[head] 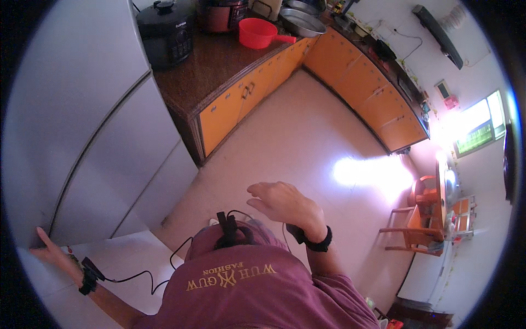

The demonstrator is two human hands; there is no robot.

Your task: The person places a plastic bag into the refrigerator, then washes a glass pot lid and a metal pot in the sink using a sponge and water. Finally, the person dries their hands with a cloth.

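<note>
A tall grey refrigerator (119, 140) with stacked doors fills the left side. My left hand (53, 255) is at its near edge, by the seam between the upper and middle doors. The thumb points up along the door; the fingertips are hard to make out, so whether they grip the edge is unclear. My right hand (285, 203) hovers in front of my body above the floor (263, 152), empty, with thumb and fingers apart and loosely bent. Black straps (320, 242) with cables circle both wrists.
Beyond the refrigerator, a dark countertop (205, 74) on orange cabinets (222, 127) holds a black electric cooker (166, 37), a red cooker (220, 16), a red plastic dipper (257, 33) and metal pans (302, 22). Orange wooden chairs (415, 222) stand by a table at right.
</note>
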